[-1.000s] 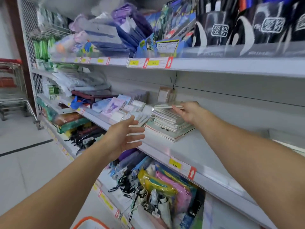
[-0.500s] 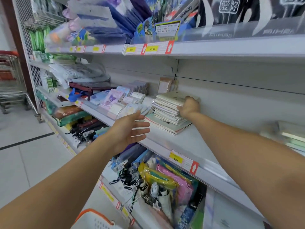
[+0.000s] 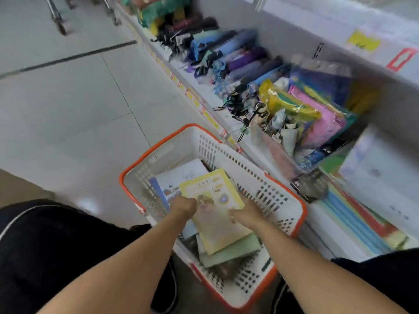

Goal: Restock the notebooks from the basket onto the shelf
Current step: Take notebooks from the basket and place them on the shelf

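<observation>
Inside basket (image 3: pixel 204 141): yellow notebook (image 3: pixel 215 200) (print unreadable)

A white plastic basket (image 3: pixel 229 155) with perforated walls and an orange rim stands on the floor just beside the bottom shelf (image 3: pixel 247 141) of the store rack. Inside it lies a loose pile of notebooks. The top one, a yellow notebook (image 3: pixel 215 205) with a pale cartoon figure on its cover, lies flat and face up, turned at a slant to the basket's walls. Under its near end a green notebook (image 3: pixel 235 251) sticks out, also flat. Behind and to the left a white notebook (image 3: pixel 181 175) with a blue edge leans against the far wall, partly covered by the yellow one. Darker covers lower down are too blurred to tell apart
</observation>
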Available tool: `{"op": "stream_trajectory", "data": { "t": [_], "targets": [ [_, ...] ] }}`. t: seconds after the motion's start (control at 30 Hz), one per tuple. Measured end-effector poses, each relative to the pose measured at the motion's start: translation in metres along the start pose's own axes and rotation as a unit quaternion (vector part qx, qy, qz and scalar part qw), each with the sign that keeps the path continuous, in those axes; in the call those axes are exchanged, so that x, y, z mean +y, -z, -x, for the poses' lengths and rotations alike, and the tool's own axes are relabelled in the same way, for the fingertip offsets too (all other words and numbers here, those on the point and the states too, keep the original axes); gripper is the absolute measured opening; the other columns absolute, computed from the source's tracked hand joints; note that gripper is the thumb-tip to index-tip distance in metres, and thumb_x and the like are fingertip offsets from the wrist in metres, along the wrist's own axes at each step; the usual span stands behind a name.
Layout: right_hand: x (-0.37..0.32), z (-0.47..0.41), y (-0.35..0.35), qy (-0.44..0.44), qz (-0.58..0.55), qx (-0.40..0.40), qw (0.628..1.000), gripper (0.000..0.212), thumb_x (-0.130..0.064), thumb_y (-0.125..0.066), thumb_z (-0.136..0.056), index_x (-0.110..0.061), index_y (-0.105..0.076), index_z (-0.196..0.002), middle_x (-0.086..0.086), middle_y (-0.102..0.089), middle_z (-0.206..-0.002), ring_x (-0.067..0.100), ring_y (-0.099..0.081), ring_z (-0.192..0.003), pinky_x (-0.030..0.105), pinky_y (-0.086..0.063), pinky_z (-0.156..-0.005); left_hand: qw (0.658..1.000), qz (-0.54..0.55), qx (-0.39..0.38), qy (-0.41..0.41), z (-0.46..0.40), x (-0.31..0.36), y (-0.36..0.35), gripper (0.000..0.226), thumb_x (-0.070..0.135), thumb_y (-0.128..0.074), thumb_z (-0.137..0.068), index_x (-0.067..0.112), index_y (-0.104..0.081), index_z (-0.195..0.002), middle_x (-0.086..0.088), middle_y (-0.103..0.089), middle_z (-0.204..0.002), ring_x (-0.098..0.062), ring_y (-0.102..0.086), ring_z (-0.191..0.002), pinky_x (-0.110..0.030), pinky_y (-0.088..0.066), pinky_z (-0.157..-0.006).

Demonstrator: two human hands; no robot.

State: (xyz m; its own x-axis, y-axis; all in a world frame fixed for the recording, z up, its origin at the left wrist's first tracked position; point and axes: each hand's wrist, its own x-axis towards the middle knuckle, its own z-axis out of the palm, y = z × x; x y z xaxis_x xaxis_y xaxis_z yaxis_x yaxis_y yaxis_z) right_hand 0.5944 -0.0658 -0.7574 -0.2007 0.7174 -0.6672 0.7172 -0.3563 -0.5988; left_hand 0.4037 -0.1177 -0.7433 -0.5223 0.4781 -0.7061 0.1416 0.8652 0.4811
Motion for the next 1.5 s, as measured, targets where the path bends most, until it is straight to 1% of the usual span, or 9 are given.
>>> {"op": "stream_trajectory", "data": {
  "t": [0.17, 0.3, 0.4, 0.57, 0.83, 1.0, 1.1, 1.23, 1.5],
  "targets": [
    [0.043, -0.018, -0.012, -0.107, 0.021, 0.011, 0.994, 0.057, -0.041, -0.071, -0.088, -0.006, -0.055, -0.131, 0.011, -0.065, -0.121, 0.027, -0.064, -0.099, 0.038, -0.055, -0.078, 0.996, 0.01, -0.082, 0.021, -0.004, -0.036, -0.017, 0.016, 0.01, -0.038, -0.101, 0.003, -0.049, -0.111, -0.011, -0.049, -0.099, -0.016, -0.05, -0.073, -0.024, -0.037, -0.056],
    [0.039, -0.026, -0.011, -0.071, 0.158, 0.088, 0.981, 0.018, -0.033, -0.067, -0.091, -0.017, -0.063, -0.098, 0.002, -0.062, -0.066, 0.017, -0.059, -0.055, 0.027, -0.043, -0.041, 0.985, 0.135, -0.073, 0.073, -0.007, -0.037, -0.02, 0.012, 0.013, -0.048, -0.1, 0.002, -0.051, -0.106, -0.005, -0.05, -0.083, -0.018, -0.048, -0.067, -0.031, -0.04, -0.065],
    [0.034, -0.029, -0.012, -0.024, 0.183, 0.124, 0.975, 0.02, -0.025, -0.064, -0.093, -0.024, -0.067, -0.112, 0.001, -0.071, -0.086, 0.013, -0.055, -0.057, 0.02, -0.036, -0.043, 0.956, 0.251, -0.105, 0.107, -0.003, -0.036, -0.018, 0.013, 0.01, -0.054, -0.099, -0.001, -0.055, -0.106, -0.005, -0.058, -0.085, -0.02, -0.058, -0.072, -0.027, -0.047, -0.061],
    [0.014, -0.02, 0.007, -0.079, -0.196, -0.111, 0.971, 0.039, -0.009, -0.061, -0.097, -0.021, -0.055, -0.133, 0.006, -0.065, -0.127, 0.028, -0.069, -0.1, 0.038, -0.061, -0.062, 0.92, 0.336, -0.173, 0.104, 0.0, -0.042, -0.011, 0.033, 0.012, -0.063, -0.093, 0.003, -0.058, -0.125, -0.016, -0.067, -0.116, -0.036, -0.065, -0.102, -0.048, -0.055, -0.087],
    [-0.006, -0.033, 0.02, -0.05, -0.363, -0.123, 0.922, 0.046, -0.05, -0.049, -0.099, -0.013, -0.062, -0.123, 0.014, -0.07, -0.117, 0.036, -0.068, -0.106, 0.05, -0.058, -0.086, 0.923, 0.372, -0.065, -0.07, 0.009, -0.009, 0.021, 0.031, 0.007, -0.069, -0.088, 0.005, -0.062, -0.118, -0.012, -0.072, -0.106, -0.032, -0.07, -0.093, -0.052, -0.057, -0.085],
    [0.008, -0.049, -0.023, 0.002, -0.015, 0.052, 0.999, 0.074, -0.041, -0.072, -0.087, -0.008, -0.042, -0.146, 0.013, -0.049, -0.145, 0.032, -0.051, -0.128, 0.042, -0.047, -0.102, 0.932, 0.274, 0.138, -0.194, 0.003, 0.013, 0.066, 0.017, 0.016, -0.068, -0.088, 0.011, -0.07, -0.105, 0.006, -0.07, -0.079, -0.009, -0.067, -0.069, -0.026, -0.054, -0.066],
    [0.028, -0.044, -0.039, -0.087, 0.087, 0.064, 0.99, 0.104, -0.056, -0.081, -0.07, -0.009, -0.031, -0.149, 0.014, -0.036, -0.151, 0.037, -0.042, -0.133, 0.049, -0.046, -0.102, 0.927, 0.274, 0.161, -0.199, -0.005, 0.007, 0.077, 0.021, 0.014, -0.068, -0.088, 0.015, -0.069, -0.109, 0.006, -0.069, -0.084, -0.013, -0.066, -0.077, -0.026, -0.052, -0.069],
    [0.035, -0.042, -0.053, 0.04, 0.274, 0.162, 0.947, 0.079, -0.06, -0.07, -0.075, -0.016, -0.047, -0.136, 0.007, -0.035, -0.149, 0.029, -0.037, -0.134, 0.045, -0.042, -0.104, 0.92, 0.304, 0.159, -0.19, -0.014, -0.01, 0.071, 0.02, 0.012, -0.068, -0.088, 0.02, -0.064, -0.106, 0.012, -0.067, -0.083, 0.007, -0.064, -0.062, -0.009, -0.048, -0.051],
    [-0.003, -0.062, -0.068, -0.016, 0.184, 0.098, 0.978, 0.081, -0.05, -0.083, -0.071, -0.008, -0.047, -0.13, 0.014, -0.047, -0.134, 0.034, -0.045, -0.125, 0.044, -0.048, -0.094, 0.893, 0.399, 0.147, -0.149, -0.022, -0.015, 0.078, 0.029, 0.006, -0.068, -0.088, 0.033, -0.059, -0.082, 0.022, -0.065, -0.074, 0.005, -0.063, -0.063, -0.011, -0.047, -0.047]
  ]
}}
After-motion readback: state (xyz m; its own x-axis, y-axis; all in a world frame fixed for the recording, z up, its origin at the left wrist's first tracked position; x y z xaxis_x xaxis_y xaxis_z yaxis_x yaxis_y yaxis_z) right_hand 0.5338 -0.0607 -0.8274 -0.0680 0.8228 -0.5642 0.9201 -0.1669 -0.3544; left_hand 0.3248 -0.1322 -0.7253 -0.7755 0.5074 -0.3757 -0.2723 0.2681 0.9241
